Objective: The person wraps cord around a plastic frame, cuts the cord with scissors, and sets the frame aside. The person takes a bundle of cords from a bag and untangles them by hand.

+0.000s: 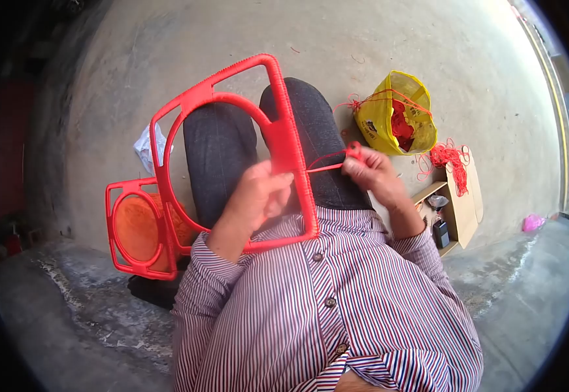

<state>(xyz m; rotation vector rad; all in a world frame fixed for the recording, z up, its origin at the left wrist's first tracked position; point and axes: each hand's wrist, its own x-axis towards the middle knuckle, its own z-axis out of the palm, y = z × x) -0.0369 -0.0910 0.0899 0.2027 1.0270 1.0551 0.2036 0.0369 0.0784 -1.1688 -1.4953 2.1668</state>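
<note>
A red plastic frame with a round opening (287,140) lies tilted across my thighs and belly, cord wrapped along its edges. My left hand (258,196) is at the inner side of its right bar, fingers bent in and thumb against the bar; what it pinches, if anything, is hidden. To the right of the bar, my right hand (372,171) is closed on a small red spool-like piece (355,151). Red cord (325,168) runs taut from that hand to the bar, with a looser strand curving above it.
A second red frame with an orange centre (137,228) stands at left, near a white plastic bag (150,149). On the right are a yellow bag (377,124) holding red material, tangled red cord (451,159), an open cardboard box (464,212) and a pink bag (533,223).
</note>
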